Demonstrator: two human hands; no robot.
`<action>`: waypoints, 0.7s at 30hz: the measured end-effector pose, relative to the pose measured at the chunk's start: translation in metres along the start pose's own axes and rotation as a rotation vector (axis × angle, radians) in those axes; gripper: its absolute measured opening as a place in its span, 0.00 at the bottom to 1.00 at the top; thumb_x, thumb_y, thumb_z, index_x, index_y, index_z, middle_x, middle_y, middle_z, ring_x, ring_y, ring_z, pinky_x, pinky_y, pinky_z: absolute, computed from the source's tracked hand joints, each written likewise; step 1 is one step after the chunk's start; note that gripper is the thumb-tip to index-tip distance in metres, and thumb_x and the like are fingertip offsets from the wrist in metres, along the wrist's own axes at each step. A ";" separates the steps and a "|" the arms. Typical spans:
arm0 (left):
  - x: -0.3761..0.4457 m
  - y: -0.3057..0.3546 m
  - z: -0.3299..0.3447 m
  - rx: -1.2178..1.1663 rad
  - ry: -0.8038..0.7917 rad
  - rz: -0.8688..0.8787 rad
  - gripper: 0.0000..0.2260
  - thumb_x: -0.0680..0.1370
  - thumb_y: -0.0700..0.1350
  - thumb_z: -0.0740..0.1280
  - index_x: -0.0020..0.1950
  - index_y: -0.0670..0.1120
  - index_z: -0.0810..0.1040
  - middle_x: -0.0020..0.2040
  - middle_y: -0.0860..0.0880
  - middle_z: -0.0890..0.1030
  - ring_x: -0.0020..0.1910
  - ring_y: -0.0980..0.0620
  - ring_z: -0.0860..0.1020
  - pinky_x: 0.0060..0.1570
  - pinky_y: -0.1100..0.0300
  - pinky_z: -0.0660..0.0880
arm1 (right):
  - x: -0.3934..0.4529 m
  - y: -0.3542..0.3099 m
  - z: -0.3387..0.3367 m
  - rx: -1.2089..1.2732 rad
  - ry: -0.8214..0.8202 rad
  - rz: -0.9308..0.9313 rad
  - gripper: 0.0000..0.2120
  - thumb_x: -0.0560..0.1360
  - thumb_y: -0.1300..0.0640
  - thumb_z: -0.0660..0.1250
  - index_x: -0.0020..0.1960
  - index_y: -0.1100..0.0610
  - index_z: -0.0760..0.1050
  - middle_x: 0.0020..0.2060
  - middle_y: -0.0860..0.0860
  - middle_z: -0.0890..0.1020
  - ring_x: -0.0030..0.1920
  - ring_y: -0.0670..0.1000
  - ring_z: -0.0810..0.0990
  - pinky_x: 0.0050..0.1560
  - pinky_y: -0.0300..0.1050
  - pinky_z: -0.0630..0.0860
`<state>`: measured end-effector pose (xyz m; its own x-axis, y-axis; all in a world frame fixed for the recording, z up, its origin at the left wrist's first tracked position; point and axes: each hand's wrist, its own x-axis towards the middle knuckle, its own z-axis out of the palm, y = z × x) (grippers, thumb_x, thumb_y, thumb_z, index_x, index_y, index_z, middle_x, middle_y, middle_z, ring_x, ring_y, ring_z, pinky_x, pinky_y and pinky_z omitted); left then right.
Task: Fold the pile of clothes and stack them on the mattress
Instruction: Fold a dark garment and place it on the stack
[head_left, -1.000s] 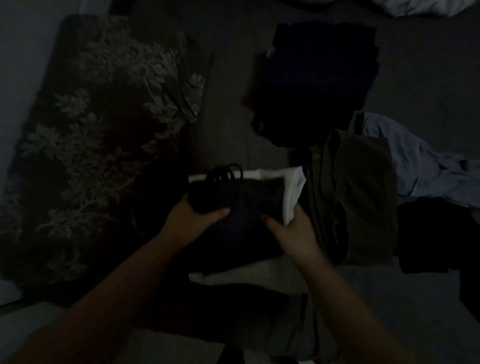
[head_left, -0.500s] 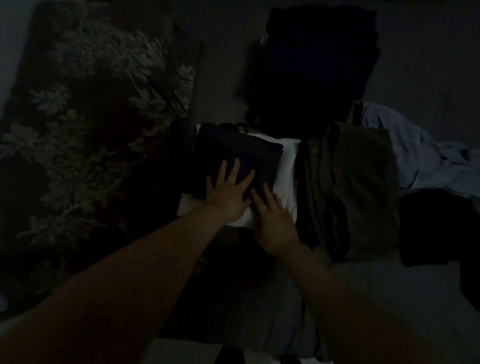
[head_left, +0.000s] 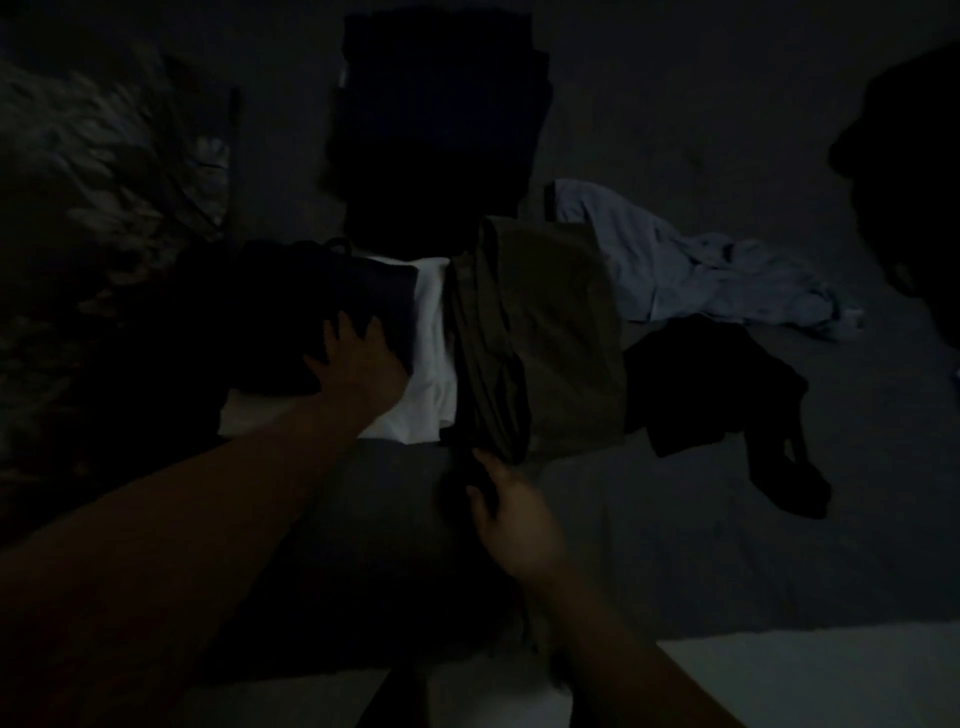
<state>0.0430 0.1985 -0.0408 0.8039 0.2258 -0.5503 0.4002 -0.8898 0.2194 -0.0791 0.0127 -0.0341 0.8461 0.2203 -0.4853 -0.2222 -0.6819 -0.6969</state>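
Observation:
The room is very dark. A folded black garment (head_left: 322, 306) lies on a folded white garment (head_left: 431, 364) on the grey mattress (head_left: 727, 519). My left hand (head_left: 358, 364) lies flat on the black garment with spread fingers. My right hand (head_left: 511, 512) hovers over the mattress below the near edge of a folded olive garment (head_left: 550, 332), fingers relaxed and holding nothing. A dark folded stack (head_left: 436, 130) sits farther back. A crumpled light blue garment (head_left: 701, 270) and a loose black garment (head_left: 727, 395) lie to the right.
A floral patterned cover (head_left: 114, 208) spreads on the left. A dark shape (head_left: 904, 171) sits at the far right. The pale mattress edge (head_left: 779, 670) runs along the bottom.
My right hand has left the black garment and drawn back toward me, beside the olive garment. My left hand stays pressing on the black garment. The view has shifted right.

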 end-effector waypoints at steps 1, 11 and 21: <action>-0.013 0.019 0.003 -0.151 0.133 0.036 0.26 0.80 0.49 0.57 0.77 0.47 0.55 0.76 0.38 0.54 0.74 0.38 0.54 0.71 0.41 0.54 | -0.002 0.007 -0.008 -0.013 -0.009 0.041 0.20 0.78 0.60 0.61 0.70 0.58 0.67 0.65 0.56 0.74 0.65 0.54 0.73 0.62 0.32 0.63; -0.117 0.213 0.082 -0.101 0.488 0.833 0.16 0.72 0.41 0.59 0.57 0.40 0.78 0.67 0.37 0.72 0.70 0.40 0.62 0.68 0.42 0.63 | -0.024 0.170 -0.201 -0.141 0.223 0.358 0.15 0.76 0.61 0.64 0.61 0.64 0.75 0.57 0.64 0.78 0.58 0.62 0.77 0.57 0.48 0.71; -0.098 0.297 0.193 0.363 -0.260 0.512 0.31 0.78 0.46 0.61 0.77 0.51 0.49 0.76 0.46 0.56 0.74 0.43 0.55 0.69 0.48 0.63 | -0.023 0.272 -0.264 0.099 0.085 0.469 0.27 0.75 0.58 0.69 0.70 0.62 0.65 0.62 0.61 0.76 0.61 0.60 0.75 0.57 0.47 0.71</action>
<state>-0.0019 -0.1650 -0.0775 0.7023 -0.3222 -0.6348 -0.2129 -0.9460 0.2446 -0.0311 -0.3619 -0.0729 0.6794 -0.1551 -0.7172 -0.6303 -0.6238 -0.4622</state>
